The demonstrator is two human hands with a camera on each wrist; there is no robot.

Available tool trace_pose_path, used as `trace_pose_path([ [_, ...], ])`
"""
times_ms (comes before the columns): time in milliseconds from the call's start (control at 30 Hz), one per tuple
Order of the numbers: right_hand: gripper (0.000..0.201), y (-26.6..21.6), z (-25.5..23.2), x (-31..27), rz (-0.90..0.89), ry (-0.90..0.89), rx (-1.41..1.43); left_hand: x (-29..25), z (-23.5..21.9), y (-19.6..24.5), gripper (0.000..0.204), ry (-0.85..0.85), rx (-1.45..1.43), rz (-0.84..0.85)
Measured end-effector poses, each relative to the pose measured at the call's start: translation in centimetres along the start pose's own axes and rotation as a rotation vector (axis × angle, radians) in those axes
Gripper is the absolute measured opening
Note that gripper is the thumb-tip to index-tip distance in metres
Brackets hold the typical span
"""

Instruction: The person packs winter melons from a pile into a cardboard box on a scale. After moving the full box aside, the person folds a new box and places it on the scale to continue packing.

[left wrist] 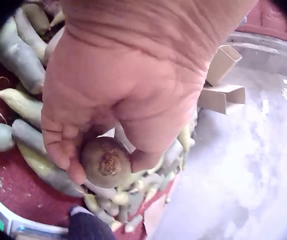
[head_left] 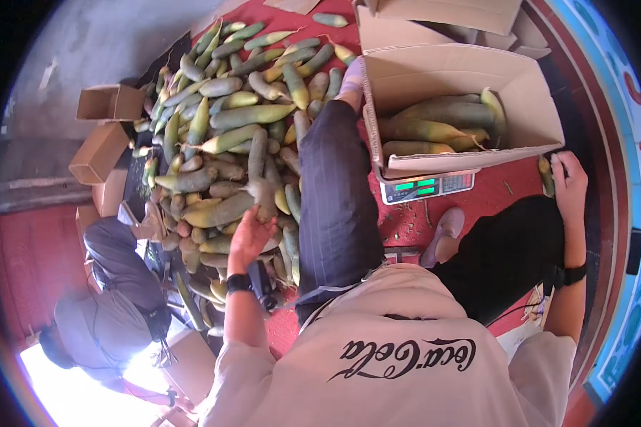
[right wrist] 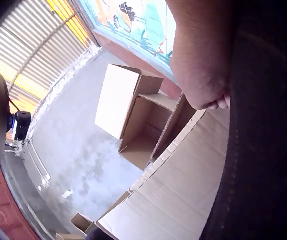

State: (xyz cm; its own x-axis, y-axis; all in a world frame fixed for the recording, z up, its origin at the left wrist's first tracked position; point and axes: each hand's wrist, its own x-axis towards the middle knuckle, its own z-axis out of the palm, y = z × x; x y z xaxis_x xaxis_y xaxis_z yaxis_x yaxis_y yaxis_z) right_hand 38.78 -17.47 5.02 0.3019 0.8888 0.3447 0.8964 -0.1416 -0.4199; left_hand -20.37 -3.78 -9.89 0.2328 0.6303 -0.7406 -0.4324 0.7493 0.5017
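The left hand (head_left: 251, 238), at the near edge of a heap of green radishes (head_left: 253, 116), grips a radish (head_left: 263, 198) by its upper part. In the left wrist view the thumb and fingers of that hand (left wrist: 118, 85) curl round the radish (left wrist: 107, 162), its brown cut end showing. An open carton (head_left: 463, 71) holding several large radishes sits on a scale (head_left: 427, 188) with a lit green display. The right hand (head_left: 571, 186) lies by the right knee with loosely bent fingers, beside a small radish (head_left: 546, 176); in the right wrist view the hand (right wrist: 201, 80) is partly hidden by dark cloth.
Empty cartons (head_left: 110, 103) stand left of the heap, with more cartons (right wrist: 143, 120) beyond the scale carton. Another person (head_left: 110, 306) in dark clothes is at the lower left. The wearer's legs (head_left: 338, 206) flank the scale. A painted wall (head_left: 623, 285) runs along the right.
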Motion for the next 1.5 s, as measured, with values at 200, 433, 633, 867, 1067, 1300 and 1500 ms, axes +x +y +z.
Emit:
trace_pose_path([
  [200,0.008,-0.2,-0.1,-0.1,-0.032,0.045,0.056,-7.2,10.2,5.6,0.039,-0.228,0.498,0.329],
  [433,0.009,0.0,-0.7,-0.8,-0.052,0.118,0.097,-8.1,23.9,5.7,0.045,-0.646,0.768,0.305],
  [633,0.009,0.9,-1.3,-1.7,-0.058,0.174,0.111,-3.5,31.7,2.1,0.037,-0.768,0.775,0.359],
  [867,0.011,2.6,-1.6,-2.4,0.067,0.192,0.286,-1.5,30.6,2.8,0.034,-0.302,1.104,0.757],
  [1067,0.028,3.7,-3.6,2.7,0.116,0.085,0.087,0.1,29.7,2.5,0.039,-0.157,1.250,0.531],
  [1300,0.053,6.8,2.6,9.8,0.304,-0.335,-0.095,2.9,31.0,1.4,0.041,-0.112,1.588,0.467],
  [1500,0.030,6.1,2.7,10.0,0.377,-0.344,-0.193,3.5,31.8,2.1,0.021,-0.103,1.540,0.391],
])
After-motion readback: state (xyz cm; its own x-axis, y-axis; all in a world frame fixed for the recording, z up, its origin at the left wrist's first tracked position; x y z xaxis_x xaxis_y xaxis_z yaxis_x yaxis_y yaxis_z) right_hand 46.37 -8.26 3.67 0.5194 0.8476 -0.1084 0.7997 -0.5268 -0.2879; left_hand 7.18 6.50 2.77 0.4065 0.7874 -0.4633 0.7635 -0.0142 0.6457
